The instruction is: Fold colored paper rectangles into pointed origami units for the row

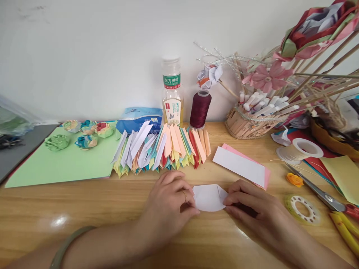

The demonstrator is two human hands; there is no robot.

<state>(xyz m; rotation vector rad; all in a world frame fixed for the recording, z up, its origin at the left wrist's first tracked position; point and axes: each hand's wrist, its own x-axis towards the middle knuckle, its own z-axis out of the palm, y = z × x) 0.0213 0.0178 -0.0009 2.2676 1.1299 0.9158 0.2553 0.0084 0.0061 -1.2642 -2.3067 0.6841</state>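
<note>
A small white piece of folded paper (210, 198) is held just above the wooden table between my two hands. My left hand (175, 196), with a ring on one finger, pinches its left end. At the right end, the thumb and fingers of my right hand (249, 203) close on a folded corner. The paper's top corners look folded, and its lower edge bows toward me. Beyond my hands stands a row of folded paper pieces (159, 147) in white, peach, yellow, teal and red. White and pink paper strips (238, 167) lie behind my right hand.
Paper flowers (86, 142) sit on green sheets (56, 168) at the left. Behind are a tissue pack (140, 117), a bottle (171, 93), a thread spool (200, 109) and a basket of pens (255, 121). Scissors (322, 196) and a tape roll (303, 209) lie right.
</note>
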